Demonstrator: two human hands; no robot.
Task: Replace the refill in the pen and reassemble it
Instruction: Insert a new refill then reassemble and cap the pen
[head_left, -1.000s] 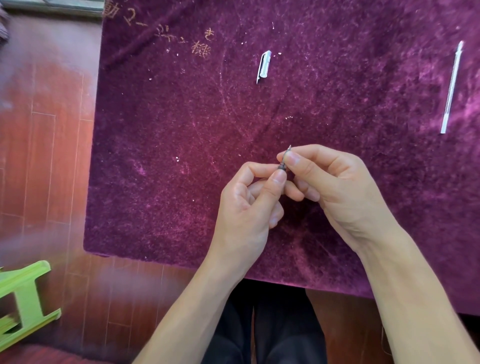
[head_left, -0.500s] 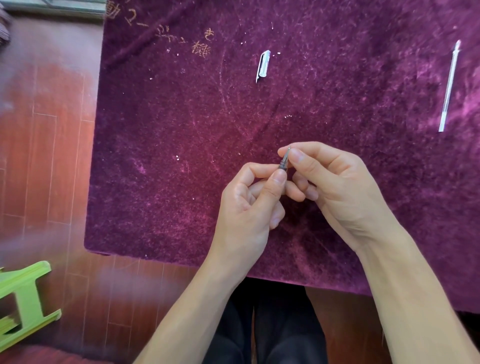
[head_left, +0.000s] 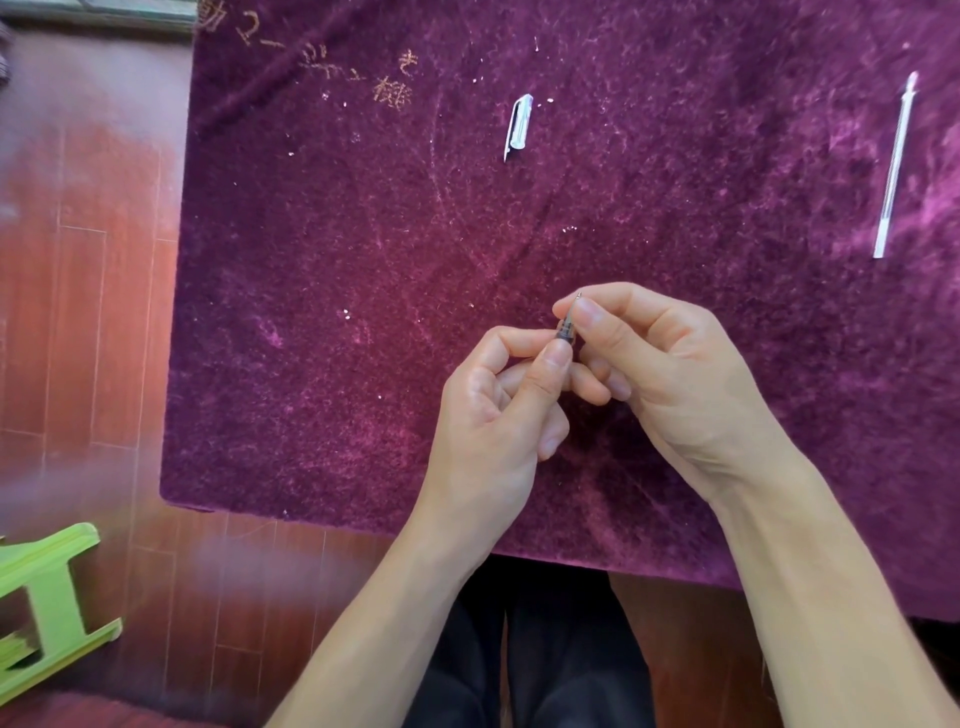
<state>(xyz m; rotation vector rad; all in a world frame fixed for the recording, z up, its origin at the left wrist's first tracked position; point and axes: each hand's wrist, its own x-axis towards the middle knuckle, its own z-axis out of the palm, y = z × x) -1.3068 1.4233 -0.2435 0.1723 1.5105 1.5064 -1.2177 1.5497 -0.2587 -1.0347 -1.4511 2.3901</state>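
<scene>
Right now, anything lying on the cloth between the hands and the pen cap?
Nothing visible. Both hands, left hand and right hand, pinch the pen tip above the purple cloth. The stretch of cloth up to the pen cap is bare apart from small white specks.

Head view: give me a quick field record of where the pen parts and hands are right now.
surface: purple cloth on a table
left hand: pinches the lower end of the pen
right hand: fingers grip the pen near its tip
pen: held above the cloth, tip pointing away from the person, mostly hidden by fingers
cap: lying on the cloth, far centre, untouched
refill: lying on the cloth, far right, untouched
stool: green, on the floor at left
</scene>
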